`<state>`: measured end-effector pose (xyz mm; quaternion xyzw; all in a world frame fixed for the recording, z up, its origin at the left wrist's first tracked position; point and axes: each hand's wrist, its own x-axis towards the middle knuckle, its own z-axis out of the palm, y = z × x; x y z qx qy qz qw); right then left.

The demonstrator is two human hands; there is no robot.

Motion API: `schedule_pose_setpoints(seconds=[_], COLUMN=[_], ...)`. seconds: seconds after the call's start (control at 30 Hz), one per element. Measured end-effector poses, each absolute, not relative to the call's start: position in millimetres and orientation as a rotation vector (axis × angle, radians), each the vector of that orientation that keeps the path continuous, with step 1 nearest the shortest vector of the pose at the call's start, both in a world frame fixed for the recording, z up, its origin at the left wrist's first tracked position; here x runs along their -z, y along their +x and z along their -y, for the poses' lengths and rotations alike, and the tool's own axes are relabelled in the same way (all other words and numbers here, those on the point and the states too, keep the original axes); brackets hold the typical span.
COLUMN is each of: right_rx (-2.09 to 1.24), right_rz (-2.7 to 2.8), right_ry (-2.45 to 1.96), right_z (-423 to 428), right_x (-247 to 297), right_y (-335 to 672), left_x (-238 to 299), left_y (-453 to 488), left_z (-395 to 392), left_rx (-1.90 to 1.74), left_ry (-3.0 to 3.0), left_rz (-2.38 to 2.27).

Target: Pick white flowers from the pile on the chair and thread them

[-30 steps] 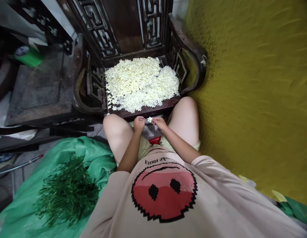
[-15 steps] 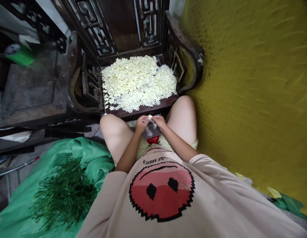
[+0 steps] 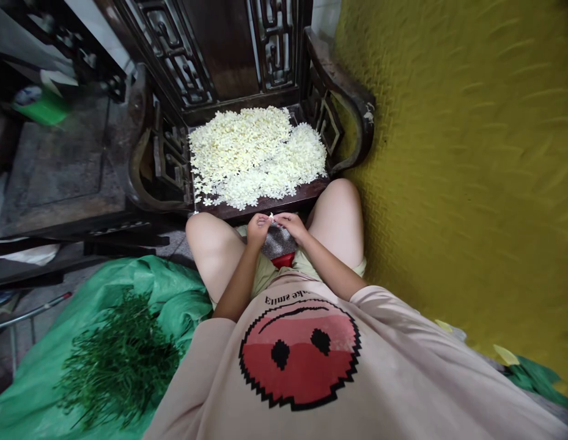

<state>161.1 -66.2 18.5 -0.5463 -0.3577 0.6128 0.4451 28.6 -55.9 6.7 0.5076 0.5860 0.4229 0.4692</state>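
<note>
Both my left hand and right hand pinch one small white flower between them. Big heap of flowers already ahead on the chair seat; green stems piled off left, so far along, I judge.

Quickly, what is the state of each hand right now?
Left hand: closed, pinching the small white flower.
Right hand: fingers closed at the same flower.

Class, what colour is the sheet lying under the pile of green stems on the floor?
The sheet under the stems is green, seen in the head view.
</note>
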Motion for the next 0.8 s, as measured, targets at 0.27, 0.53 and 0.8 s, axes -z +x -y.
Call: schedule_pose_setpoints(seconds=[0.27,0.53,0.8], right_rx=[-1.519,-1.486,-1.455], right_rz=[0.938,0.972,0.932], right_ry=[-1.281,-1.288,-1.271], right_z=[66,66,67], right_x=[-13,-12,-14], right_y=[159,160,160], left_x=[-18,-17,-19], left_y=[30,30,29], left_z=[68,66,64], left_rx=[-1.057,-1.093,-1.091], left_ry=[1.238,1.218,1.133], left_rz=[-1.452,-1.464,-1.35])
